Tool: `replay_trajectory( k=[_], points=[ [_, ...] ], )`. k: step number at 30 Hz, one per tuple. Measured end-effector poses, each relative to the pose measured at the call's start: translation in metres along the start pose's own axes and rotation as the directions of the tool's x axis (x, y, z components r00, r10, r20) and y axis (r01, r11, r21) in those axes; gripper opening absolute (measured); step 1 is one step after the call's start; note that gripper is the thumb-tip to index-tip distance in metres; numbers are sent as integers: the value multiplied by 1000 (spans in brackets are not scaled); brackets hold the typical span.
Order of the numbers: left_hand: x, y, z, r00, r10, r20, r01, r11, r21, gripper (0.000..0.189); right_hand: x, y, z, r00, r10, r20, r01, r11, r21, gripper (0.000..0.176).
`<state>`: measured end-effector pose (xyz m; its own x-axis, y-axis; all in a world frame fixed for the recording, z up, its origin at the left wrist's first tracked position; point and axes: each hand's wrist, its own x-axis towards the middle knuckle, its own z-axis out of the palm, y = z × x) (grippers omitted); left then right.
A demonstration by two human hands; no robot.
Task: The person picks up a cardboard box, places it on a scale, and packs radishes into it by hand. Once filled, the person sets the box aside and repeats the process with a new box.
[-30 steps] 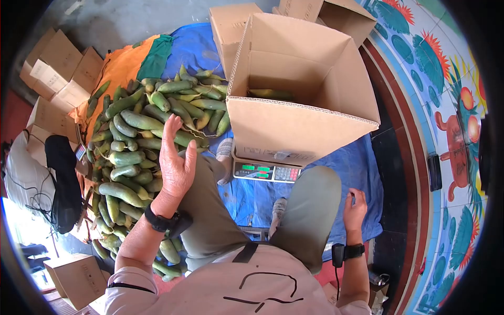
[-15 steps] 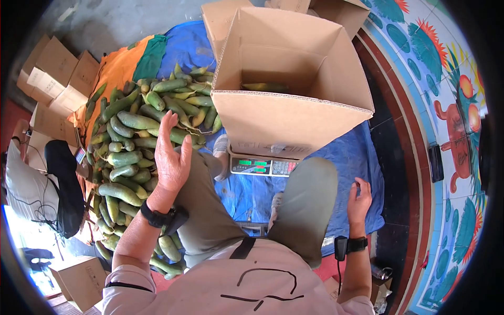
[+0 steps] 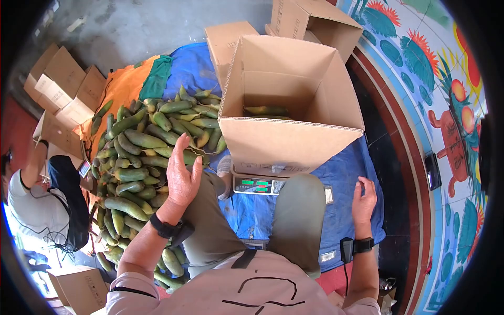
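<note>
My left hand (image 3: pixel 182 176) is raised above my left knee with fingers spread and nothing in it, just right of a big pile of green cucumbers (image 3: pixel 137 152). My right hand (image 3: pixel 363 201) hovers empty over the blue tarp (image 3: pixel 350 173), fingers loosely apart, beside my right knee. An open cardboard box (image 3: pixel 287 131) stands on a weighing scale (image 3: pixel 256 185) in front of my knees. A few cucumbers (image 3: pixel 265 111) lie on the box's bottom.
More cardboard boxes (image 3: pixel 310 21) stand behind the open one, and flat boxes (image 3: pixel 63 84) are stacked at the left. Another person (image 3: pixel 39 205) sits at the far left. An orange cloth (image 3: pixel 123 86) lies under the pile. A painted wall (image 3: pixel 446 94) runs along the right.
My left hand has shifted slightly right and lower, staying open. My right hand's fingers have opened up. The view has tilted, so the box sits lower in the picture.
</note>
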<state>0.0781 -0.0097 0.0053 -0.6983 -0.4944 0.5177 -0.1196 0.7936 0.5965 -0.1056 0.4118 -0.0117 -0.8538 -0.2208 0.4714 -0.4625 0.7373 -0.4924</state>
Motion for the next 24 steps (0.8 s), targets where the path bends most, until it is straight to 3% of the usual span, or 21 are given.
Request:
replay_trajectory(
  k=[11, 15, 16, 19, 23, 24],
  points=[
    [-2, -3, -3, 1000, 11, -4, -11, 1000, 3, 59, 27, -7, -6, 998, -46, -41, 47, 998, 36, 14],
    [1, -4, -2, 999, -31, -5, 31, 996, -84, 63, 59, -4, -7, 992, -68, -106, 83, 986, 146, 12],
    [4, -4, -3, 998, -61, 10, 62, 990, -129, 64, 67, -5, -7, 996, 15, -84, 6, 969, 248, 14],
    [18, -3, -8, 994, -97, 59, 107, 973, -203, 62, 94, -12, -9, 995, 60, -74, -27, 923, 384, 17],
    [41, 3, -9, 992, -100, 79, 117, 960, -254, 59, 124, -29, -6, 996, 47, -82, -10, 914, 405, 21],
    [47, 4, -8, 983, -114, 144, 153, 943, -297, 55, 130, -33, -5, 996, 43, -73, -9, 909, 417, 22]
  ],
)
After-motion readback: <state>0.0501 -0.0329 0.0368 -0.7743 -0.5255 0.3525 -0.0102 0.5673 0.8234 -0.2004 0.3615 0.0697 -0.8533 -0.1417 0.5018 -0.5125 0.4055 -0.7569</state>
